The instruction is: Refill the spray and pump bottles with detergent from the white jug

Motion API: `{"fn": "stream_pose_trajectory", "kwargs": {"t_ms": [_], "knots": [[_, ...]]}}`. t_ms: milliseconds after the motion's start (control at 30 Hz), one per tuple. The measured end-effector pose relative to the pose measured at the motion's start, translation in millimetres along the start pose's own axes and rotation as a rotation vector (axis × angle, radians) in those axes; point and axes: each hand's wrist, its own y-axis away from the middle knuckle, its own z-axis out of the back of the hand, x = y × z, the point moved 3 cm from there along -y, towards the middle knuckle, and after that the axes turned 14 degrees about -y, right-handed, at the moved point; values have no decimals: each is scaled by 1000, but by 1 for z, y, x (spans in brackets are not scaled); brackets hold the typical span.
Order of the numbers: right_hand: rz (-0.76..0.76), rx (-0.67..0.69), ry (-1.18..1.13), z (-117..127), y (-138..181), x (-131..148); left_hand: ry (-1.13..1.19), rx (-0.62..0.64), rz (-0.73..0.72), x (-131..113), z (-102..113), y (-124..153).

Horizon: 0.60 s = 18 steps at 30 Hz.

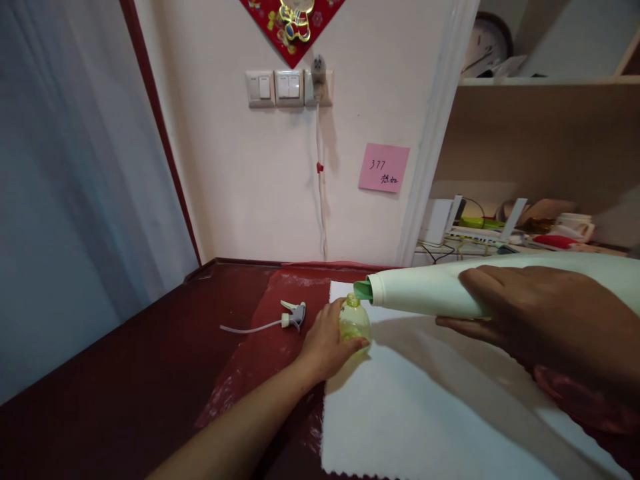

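My left hand (327, 343) is wrapped round a translucent yellow spray bottle (354, 325), which stands upright with its top off on a white cloth. A pale green container (425, 291) with a narrowing neck lies tilted nearly level in my right hand (530, 313), its fingers closed round the body. The darker green lip (363, 290) at its end is right over the bottle's mouth. Whether liquid is flowing I cannot tell. To the left of my left hand, a grey and white spray head (294, 316) with a thin dip tube rests on red plastic.
A white cloth (400, 413) with a scalloped edge and red plastic sheeting (270, 333) cover part of the dark table (150, 360). Behind are a wall with switches (289, 88), a plugged-in cord (319, 153) and a pink note (384, 168). A router (440, 220) stands on the right-hand shelf.
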Motion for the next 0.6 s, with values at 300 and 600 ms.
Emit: {"fn": "stream_pose_trajectory", "kwargs": {"t_ms": [300,600], "knots": [[6,-8,13,-1,-2,-1,-7,14,13,-2,1,0],[1,-17,11,-1,0,0,2,7,5,1,-1,0]]}}
